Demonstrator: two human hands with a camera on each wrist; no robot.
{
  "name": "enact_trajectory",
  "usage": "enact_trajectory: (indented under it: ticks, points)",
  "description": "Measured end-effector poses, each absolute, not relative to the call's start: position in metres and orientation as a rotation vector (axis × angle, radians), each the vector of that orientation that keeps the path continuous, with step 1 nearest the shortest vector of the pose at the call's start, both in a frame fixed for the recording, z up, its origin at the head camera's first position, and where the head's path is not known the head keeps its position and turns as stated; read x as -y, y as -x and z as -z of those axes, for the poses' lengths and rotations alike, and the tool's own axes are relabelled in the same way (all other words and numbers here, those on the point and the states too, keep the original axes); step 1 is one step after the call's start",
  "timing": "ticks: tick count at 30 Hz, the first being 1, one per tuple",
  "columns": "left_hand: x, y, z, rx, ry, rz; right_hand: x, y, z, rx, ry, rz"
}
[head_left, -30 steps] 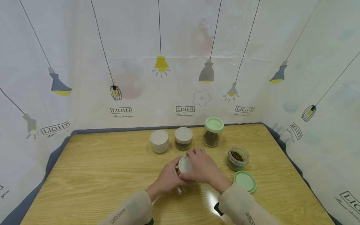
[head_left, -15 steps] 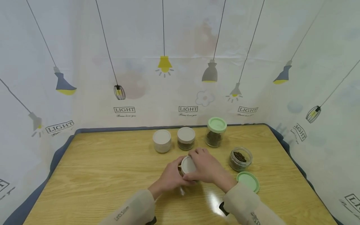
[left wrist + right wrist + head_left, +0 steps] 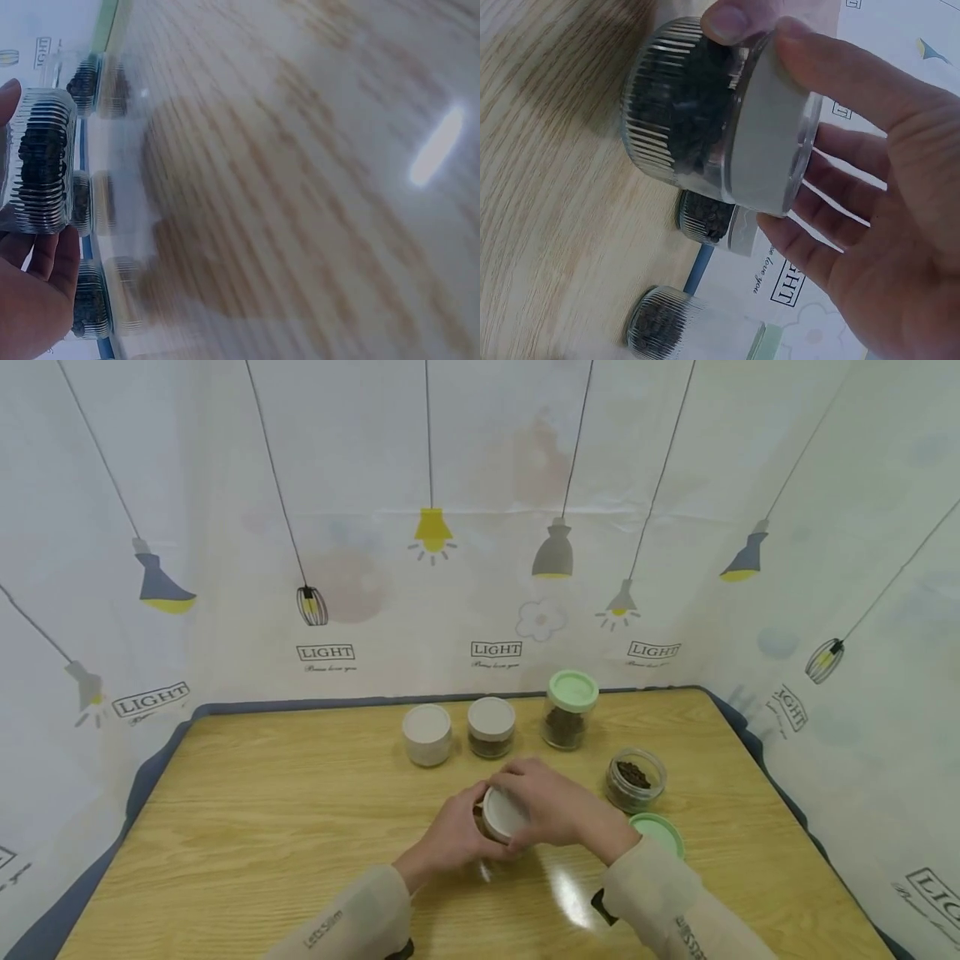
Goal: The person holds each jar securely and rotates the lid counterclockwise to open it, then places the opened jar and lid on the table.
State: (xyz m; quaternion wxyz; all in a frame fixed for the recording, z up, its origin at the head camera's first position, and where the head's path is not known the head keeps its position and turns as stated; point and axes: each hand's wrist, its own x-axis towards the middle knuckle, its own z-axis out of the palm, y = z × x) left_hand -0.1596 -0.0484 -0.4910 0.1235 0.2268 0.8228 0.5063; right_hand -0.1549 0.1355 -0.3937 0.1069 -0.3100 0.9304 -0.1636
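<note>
High forward head view, 2 close sideways wrist ones, held jar [image 3: 694,112] shared

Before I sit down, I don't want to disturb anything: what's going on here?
A person's left hand holds a clear, round, ribbed, dark-filled jar, and the right hand grips its round off-white lid, which sits on it. Further right on the wood-grained table stands a clear, open, round jar, beside a round pale-green lid.

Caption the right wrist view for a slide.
Right hand gripping the pale lid of a ribbed jar, a green-lidded jar behind.
</note>
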Motion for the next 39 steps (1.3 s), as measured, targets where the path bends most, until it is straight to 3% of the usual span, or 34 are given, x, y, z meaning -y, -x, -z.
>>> enact_trajectory:
  ticks: [6, 21, 33, 39]
  points:
    - [0.048, 0.158, 0.490, -2.355, -0.622, -1.486, -0.136, 0.153, 0.393, -2.687, 0.957, 0.468]
    - [0.043, 0.160, 0.492, -2.324, -0.590, -1.578, -0.117, 0.140, 0.394, -3.023, 0.232, 0.130]
    - [0.038, 0.159, 0.490, -2.322, -0.600, -1.570, -0.107, 0.137, 0.396, -2.943, 0.203, 0.268]
    - [0.040, 0.158, 0.489, -2.371, -0.594, -1.535, -0.110, 0.140, 0.393, -2.881, 0.351, 0.274]
